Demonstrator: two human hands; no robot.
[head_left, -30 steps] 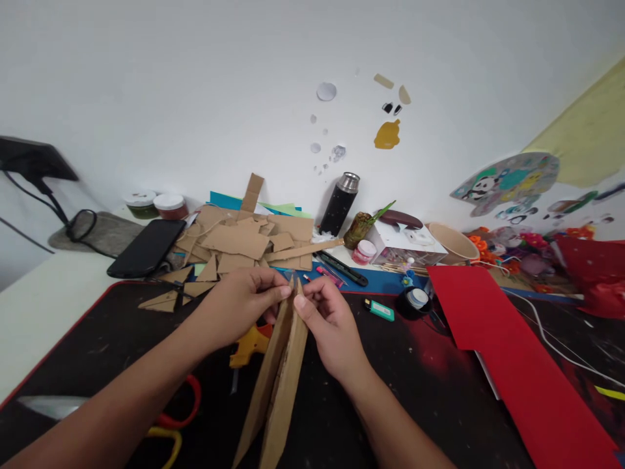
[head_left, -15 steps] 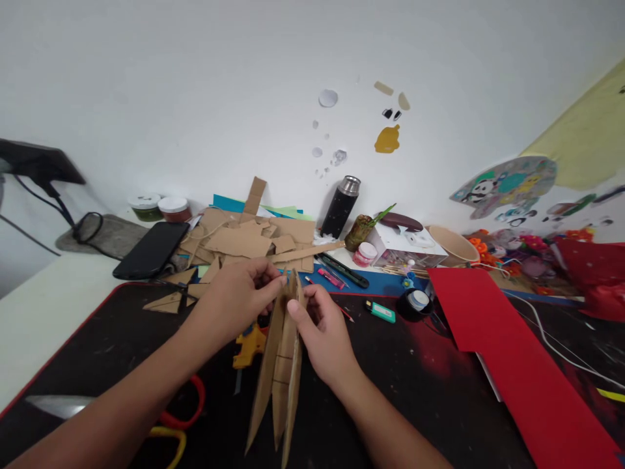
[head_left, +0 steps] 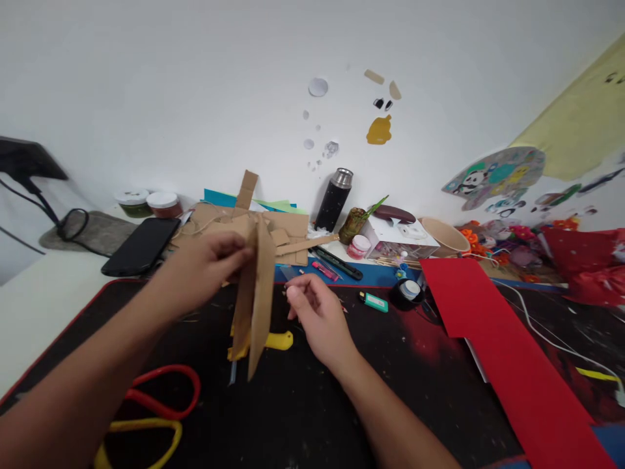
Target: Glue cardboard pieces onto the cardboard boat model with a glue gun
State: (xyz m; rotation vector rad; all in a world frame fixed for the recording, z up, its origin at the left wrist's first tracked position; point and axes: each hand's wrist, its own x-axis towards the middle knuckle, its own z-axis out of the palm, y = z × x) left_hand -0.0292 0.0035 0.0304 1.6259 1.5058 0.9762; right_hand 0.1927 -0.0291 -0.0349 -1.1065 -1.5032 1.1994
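Observation:
My left hand (head_left: 215, 267) is closed on the upper part of a folded cardboard piece (head_left: 263, 280), which stands upright with its long panels hanging down and its pointed end lowest. To the right of it, apart from the cardboard, my right hand (head_left: 317, 316) has its thumb and fingertips pinched together. A faint translucent sliver shows by those fingertips, too small to name. Behind the cardboard lies a yellow tool (head_left: 280, 341), partly hidden, that looks like a glue gun. Scissors with red and yellow handles (head_left: 178, 410) lie under my left forearm.
Cardboard scraps (head_left: 288, 225) pile up at the back, beside a black phone (head_left: 141, 246). A black flask (head_left: 333, 202), a cutter knife (head_left: 336, 262), a green lighter (head_left: 374, 301) and a black tape roll (head_left: 406, 296) stand or lie along the back. Red card (head_left: 493, 326) covers the right side.
My left hand has lifted the cardboard piece up and to the left, turning its side toward me. My right hand has let go of it and now sits apart. The view has shifted slightly.

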